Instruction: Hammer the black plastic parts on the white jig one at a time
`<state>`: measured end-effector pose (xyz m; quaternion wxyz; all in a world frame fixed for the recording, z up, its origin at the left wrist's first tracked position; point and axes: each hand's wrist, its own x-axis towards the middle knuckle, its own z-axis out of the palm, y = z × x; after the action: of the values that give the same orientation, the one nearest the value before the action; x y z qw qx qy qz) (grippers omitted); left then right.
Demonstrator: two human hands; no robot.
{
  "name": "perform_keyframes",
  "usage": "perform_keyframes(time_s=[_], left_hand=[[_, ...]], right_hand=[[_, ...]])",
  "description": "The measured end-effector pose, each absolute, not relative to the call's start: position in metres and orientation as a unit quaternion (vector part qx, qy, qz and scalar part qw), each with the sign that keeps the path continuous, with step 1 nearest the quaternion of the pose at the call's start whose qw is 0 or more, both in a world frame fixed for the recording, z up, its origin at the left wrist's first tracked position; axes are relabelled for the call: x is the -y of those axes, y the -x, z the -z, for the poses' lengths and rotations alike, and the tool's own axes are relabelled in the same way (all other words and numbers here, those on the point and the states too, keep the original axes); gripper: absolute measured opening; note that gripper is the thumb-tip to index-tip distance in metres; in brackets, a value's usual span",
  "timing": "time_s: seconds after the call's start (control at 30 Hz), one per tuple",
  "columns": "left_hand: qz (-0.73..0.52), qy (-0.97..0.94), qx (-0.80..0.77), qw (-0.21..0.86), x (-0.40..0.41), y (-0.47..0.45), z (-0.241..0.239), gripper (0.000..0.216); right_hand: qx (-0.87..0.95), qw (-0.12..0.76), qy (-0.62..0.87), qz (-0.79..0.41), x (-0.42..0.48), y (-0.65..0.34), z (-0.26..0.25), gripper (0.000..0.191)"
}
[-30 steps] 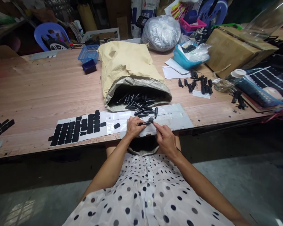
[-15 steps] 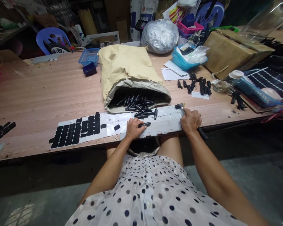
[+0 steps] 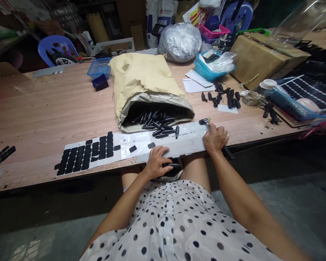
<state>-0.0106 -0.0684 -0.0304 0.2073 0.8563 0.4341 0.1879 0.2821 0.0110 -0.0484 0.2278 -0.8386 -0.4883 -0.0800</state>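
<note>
My left hand (image 3: 157,163) is just past the table's front edge, over the open mouth of a sack (image 3: 171,178) at my lap. A slim black tapered plastic piece (image 3: 175,165) is between its thumb and fingers. My right hand (image 3: 216,138) is wrapped round a hammer (image 3: 205,121) and rests on the right end of a grey-white board (image 3: 188,146). The hammer has a yellowish tip, and its black handle end sticks out below the hand. More black tapered pieces (image 3: 164,132) lie on the board, spilling from a large tan sack (image 3: 143,74).
Black rounded pads (image 3: 78,157) cover the white sheet at left. Short black parts (image 3: 230,98) are scattered at right, near a blue basket (image 3: 296,101) and a cardboard box (image 3: 263,58). A teal basket (image 3: 213,72) stands behind; small blue baskets (image 3: 99,68) are at back left.
My left hand has moved toward me off the board, carrying the black piece over the table edge. A dark pad now shows where the hand was. My right hand still grips the hammer.
</note>
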Motion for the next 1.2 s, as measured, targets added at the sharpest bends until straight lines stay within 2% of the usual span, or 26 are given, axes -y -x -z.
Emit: perform_keyframes(time_s=[0.27, 0.77, 0.9, 1.0, 1.2], left_hand=[[-0.157, -0.884, -0.412, 0.157, 0.08, 0.009, 0.039, 0.027], [-0.185, -0.869, -0.43, 0.159, 0.084, 0.006, 0.042, 0.02], [-0.25, -0.804, -0.499, 0.205, 0.067, 0.006, 0.033, 0.031], [-0.276, -0.741, -0.585, 0.178, 0.038, 0.006, 0.021, 0.035], [-0.243, -0.73, -0.625, 0.128, -0.005, 0.005, 0.015, 0.023]], right_hand=[[0.484, 0.224, 0.843, 0.072, -0.01, -0.279, 0.047, 0.04], [0.486, 0.239, 0.837, 0.071, -0.011, -0.278, 0.048, 0.039], [0.489, 0.236, 0.838, 0.056, -0.01, -0.276, 0.044, 0.039], [0.488, 0.229, 0.84, 0.058, -0.01, -0.275, 0.042, 0.04], [0.487, 0.226, 0.841, 0.067, -0.011, -0.274, 0.043, 0.039]])
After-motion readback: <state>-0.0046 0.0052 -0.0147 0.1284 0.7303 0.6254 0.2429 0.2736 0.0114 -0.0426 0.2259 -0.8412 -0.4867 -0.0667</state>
